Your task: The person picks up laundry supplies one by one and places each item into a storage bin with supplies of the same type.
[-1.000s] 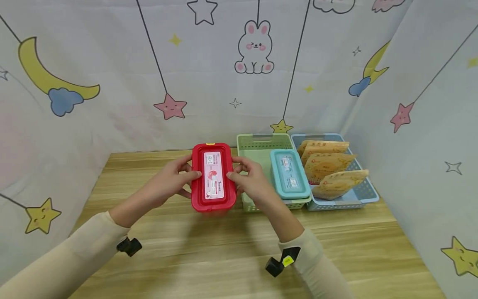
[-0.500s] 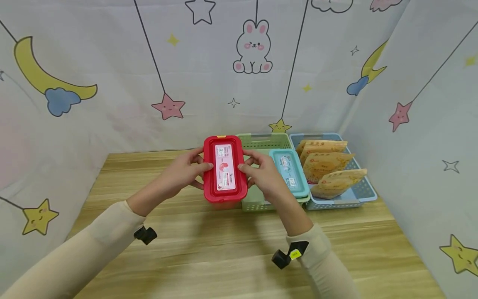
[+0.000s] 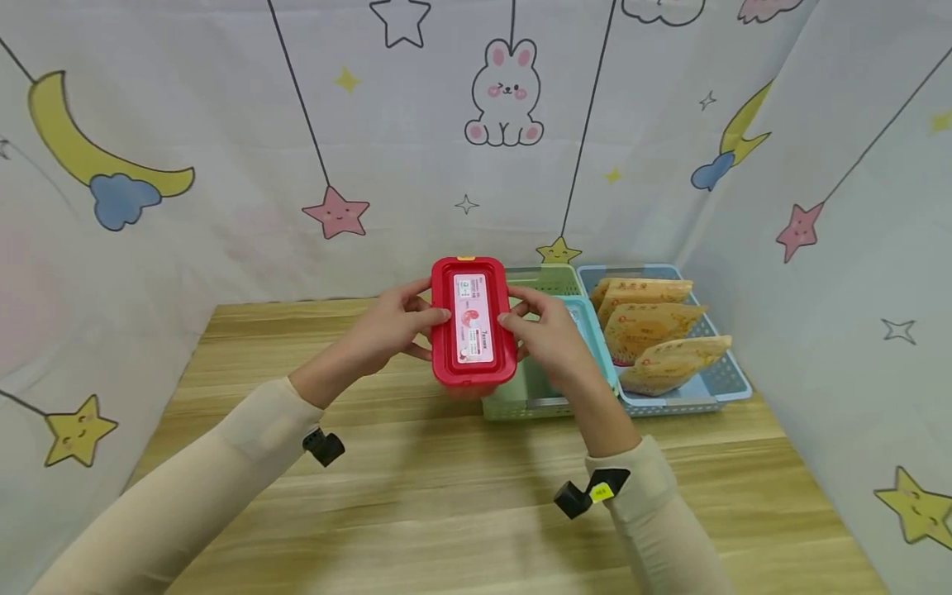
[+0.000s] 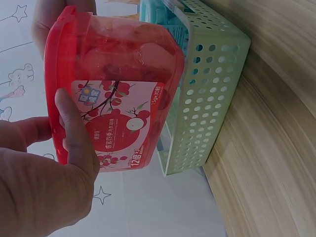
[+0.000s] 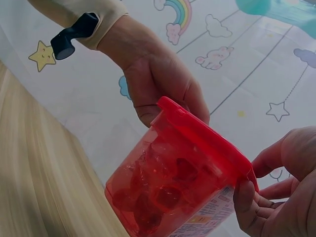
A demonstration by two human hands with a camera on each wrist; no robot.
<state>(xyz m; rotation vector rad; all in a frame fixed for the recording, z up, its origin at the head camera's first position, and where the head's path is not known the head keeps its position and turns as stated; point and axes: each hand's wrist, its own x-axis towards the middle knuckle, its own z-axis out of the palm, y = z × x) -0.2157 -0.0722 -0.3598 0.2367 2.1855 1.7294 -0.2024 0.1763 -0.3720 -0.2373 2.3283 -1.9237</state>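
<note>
Both hands hold a red-lidded box of laundry pods [image 3: 473,322] by its two long sides, thumbs on the lid's rim. On its left side is my left hand [image 3: 390,326]; my right hand [image 3: 550,335] grips the opposite side. The box is raised above the table, at the left part of a green basket [image 3: 521,405]. Through the clear red wall in the right wrist view, pods [image 5: 168,197] show inside. A turquoise-lidded box [image 3: 595,339] sits in the basket's right part, partly covered by my right hand.
To the right stands a blue basket [image 3: 725,384] with several upright tan packets [image 3: 654,326]. Both baskets rest on the wooden table [image 3: 416,496] near the patterned back curtain [image 3: 402,149]. Another curtain [image 3: 870,273] closes off the right side.
Both hands have carried the red-lidded box rightward and away from me, from beside the green basket to over its left part. The baskets and packets have stayed put.
</note>
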